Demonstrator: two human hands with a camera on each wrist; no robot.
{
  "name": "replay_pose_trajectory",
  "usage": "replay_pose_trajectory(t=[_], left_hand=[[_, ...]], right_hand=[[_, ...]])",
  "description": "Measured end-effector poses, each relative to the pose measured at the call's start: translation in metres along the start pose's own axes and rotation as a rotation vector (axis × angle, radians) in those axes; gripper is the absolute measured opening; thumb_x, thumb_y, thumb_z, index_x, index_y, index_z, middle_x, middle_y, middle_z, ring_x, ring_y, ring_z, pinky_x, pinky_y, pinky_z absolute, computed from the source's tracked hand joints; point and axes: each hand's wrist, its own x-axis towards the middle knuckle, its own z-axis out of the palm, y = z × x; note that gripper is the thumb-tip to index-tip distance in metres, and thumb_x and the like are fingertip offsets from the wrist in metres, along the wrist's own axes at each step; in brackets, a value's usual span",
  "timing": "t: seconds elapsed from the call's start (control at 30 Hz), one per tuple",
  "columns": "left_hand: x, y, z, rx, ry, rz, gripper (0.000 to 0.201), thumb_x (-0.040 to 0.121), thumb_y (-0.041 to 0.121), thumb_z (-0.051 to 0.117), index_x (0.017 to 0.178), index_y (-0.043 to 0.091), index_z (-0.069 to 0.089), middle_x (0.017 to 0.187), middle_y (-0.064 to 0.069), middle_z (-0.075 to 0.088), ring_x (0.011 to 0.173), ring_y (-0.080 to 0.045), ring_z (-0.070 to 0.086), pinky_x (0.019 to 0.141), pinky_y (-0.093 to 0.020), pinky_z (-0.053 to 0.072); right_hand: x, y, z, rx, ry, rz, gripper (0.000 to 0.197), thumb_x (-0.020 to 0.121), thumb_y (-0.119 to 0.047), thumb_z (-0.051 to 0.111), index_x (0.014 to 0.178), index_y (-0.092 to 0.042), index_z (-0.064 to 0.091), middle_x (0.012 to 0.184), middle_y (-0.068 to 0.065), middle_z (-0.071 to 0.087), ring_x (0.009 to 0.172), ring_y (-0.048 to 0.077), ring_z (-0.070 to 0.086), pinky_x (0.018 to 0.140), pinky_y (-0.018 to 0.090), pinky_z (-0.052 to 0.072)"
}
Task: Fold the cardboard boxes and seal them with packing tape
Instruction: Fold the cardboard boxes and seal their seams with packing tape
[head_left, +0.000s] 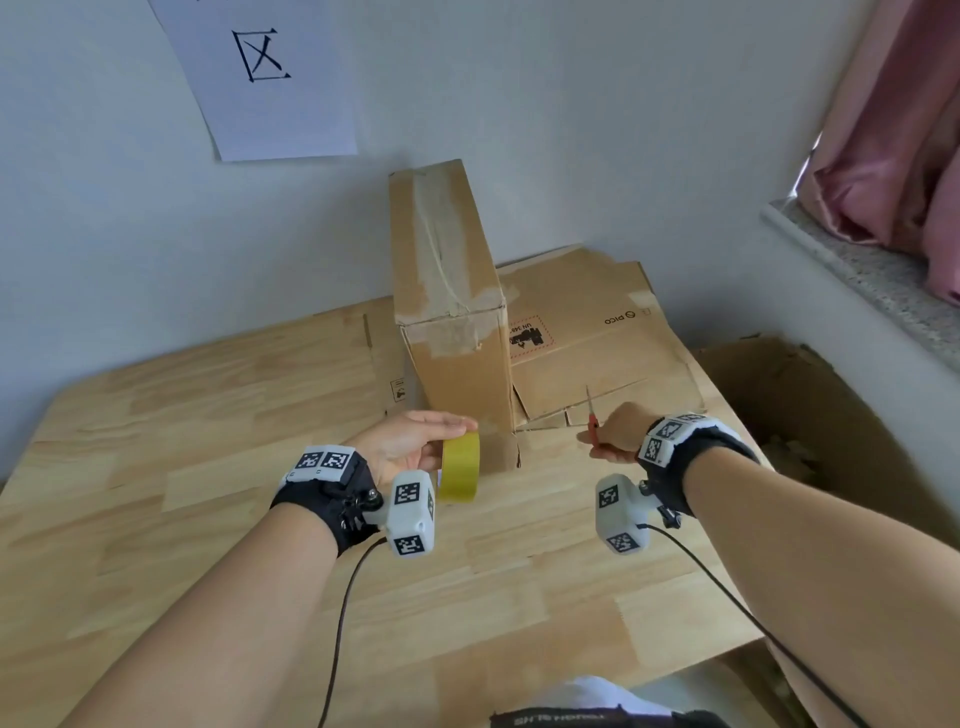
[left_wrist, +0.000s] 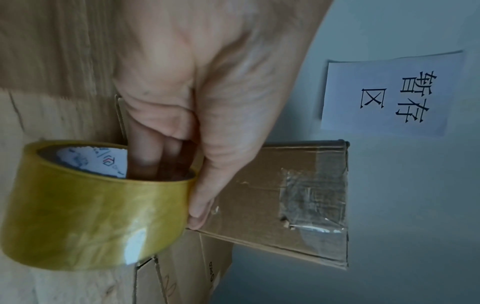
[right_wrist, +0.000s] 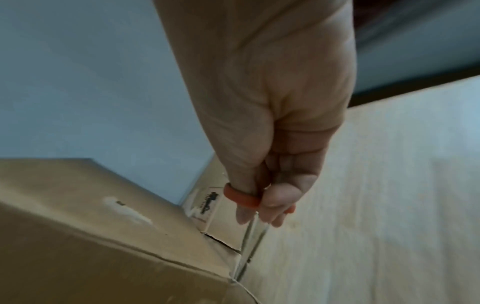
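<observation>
Left hand (head_left: 410, 441) gripping the yellowish translucent roll of packing tape (head_left: 460, 467), fingers (left_wrist: 153, 148) hooked through the core, thumb lying along the outer band. Right hand (head_left: 615, 434) curled round the red-handled scissors (head_left: 591, 415), blades pointing up and away from the body, apparently closed. Both hands hovering just above the pale wooden counter (head_left: 208, 415).

Standing on end near the wall: the tall, narrow brown cardboard box (head_left: 452, 291), already folded, carrying old clear tape along its upper seam and a torn patch on the near face (left_wrist: 311, 201). Lying flat just right of it: a flattened brown cardboard sheet with a red-bordered label (head_left: 597, 338). Roll sitting just in front of the upright box's lower corner.

Judged as the taping step getting under way. Recommended practice:
- Finding the free tape end before anything else; not discernible on the roll here.
- Anchoring the end well down one side face, then drawing over the seam under steady tension.
- Pressing down over the old, wrinkled tape to avoid lifting.
- Bracing the box; standing on a narrow end, likely toppling under pull.
- Keeping scissor blades closed and clear of the left hand until cutting.
</observation>
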Motion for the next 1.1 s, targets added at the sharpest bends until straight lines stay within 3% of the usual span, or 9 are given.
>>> replay_pose_trajectory(t=[0.07,0.17,0.43,0.53,0.67,0.73,0.8,0.93,1.1], left_hand=[[-0.001,-0.005,-0.001,0.008,-0.024,0.003,0.017,0.086,0.005,0.065,0.101,0.009,0.073,0.105,-0.011,0.071,0.09,-0.019,0.065,0.086,-0.031,0.053],[-0.004,-0.01,-0.003,0.036,-0.036,0.021,0.019,0.088,0.005,0.063,0.105,0.009,0.071,0.109,-0.01,0.07,0.094,-0.018,0.063,0.091,-0.031,0.051],[-0.006,-0.015,-0.007,0.015,-0.032,-0.009,0.02,0.089,0.004,0.061,0.107,0.006,0.069,0.101,-0.01,0.071,0.084,-0.016,0.069,0.077,-0.026,0.058],[-0.004,-0.013,-0.003,0.021,-0.04,0.001,0.019,0.09,0.002,0.059,0.107,0.006,0.068,0.099,-0.01,0.071,0.082,-0.015,0.069,0.074,-0.024,0.058],[0.0,-0.006,0.011,0.067,-0.104,0.021,0.022,0.091,-0.001,0.056,0.108,0.007,0.067,0.099,-0.008,0.07,0.084,-0.015,0.068,0.078,-0.024,0.057],[0.004,0.0,0.021,0.077,-0.14,0.034,0.024,0.091,-0.002,0.054,0.11,0.008,0.066,0.101,-0.007,0.07,0.086,-0.015,0.068,0.08,-0.025,0.057],[0.008,0.007,0.034,0.057,-0.151,0.058,0.027,0.091,-0.004,0.053,0.114,0.008,0.064,0.103,-0.007,0.069,0.089,-0.016,0.068,0.082,-0.027,0.057],[0.014,0.023,0.061,0.017,-0.152,0.121,0.032,0.092,-0.006,0.05,0.119,0.008,0.062,0.108,-0.01,0.069,0.094,-0.018,0.067,0.085,-0.029,0.056],[0.021,0.042,0.089,0.021,-0.166,0.16,0.036,0.093,-0.004,0.049,0.127,0.008,0.057,0.109,-0.013,0.067,0.092,-0.02,0.066,0.084,-0.03,0.056]], right_hand=[[0.005,0.017,0.013,0.147,-0.043,0.119,0.016,0.094,-0.004,0.055,0.078,0.001,0.056,0.045,0.005,0.058,0.036,0.014,0.05,0.035,0.02,0.037],[0.014,0.035,0.026,0.306,-0.034,0.171,0.017,0.092,0.001,0.054,0.075,0.003,0.055,0.057,0.009,0.06,0.04,0.015,0.052,0.042,0.022,0.043],[0.022,0.069,0.041,0.112,0.009,0.115,0.016,0.08,-0.009,0.072,0.089,0.002,0.064,0.095,0.018,0.066,0.096,0.029,0.066,0.093,0.036,0.052],[0.017,0.066,0.041,0.003,0.081,0.07,0.009,0.091,-0.009,0.058,0.085,-0.002,0.06,0.088,0.011,0.062,0.084,0.022,0.063,0.083,0.029,0.05],[0.01,0.048,0.024,-0.265,0.118,-0.138,0.028,0.098,-0.015,0.046,0.123,-0.008,0.056,0.122,0.005,0.061,0.115,0.023,0.059,0.096,0.032,0.049],[-0.003,0.022,0.012,0.19,0.012,-0.084,0.024,0.096,-0.011,0.051,0.118,-0.004,0.059,0.122,0.014,0.062,0.107,0.028,0.062,0.093,0.037,0.051],[-0.02,0.001,0.007,0.388,-0.186,-0.171,0.023,0.094,-0.011,0.056,0.115,-0.004,0.06,0.117,0.016,0.062,0.096,0.027,0.064,0.086,0.033,0.052],[-0.039,-0.026,0.011,0.374,-0.387,-0.33,0.019,0.096,-0.017,0.054,0.113,-0.01,0.06,0.106,0.008,0.064,0.091,0.021,0.066,0.079,0.026,0.055],[-0.036,-0.031,0.004,0.431,-0.148,-0.422,0.008,0.089,-0.002,0.06,0.093,-0.008,0.057,0.092,0.009,0.064,0.075,0.016,0.064,0.071,0.023,0.057]])
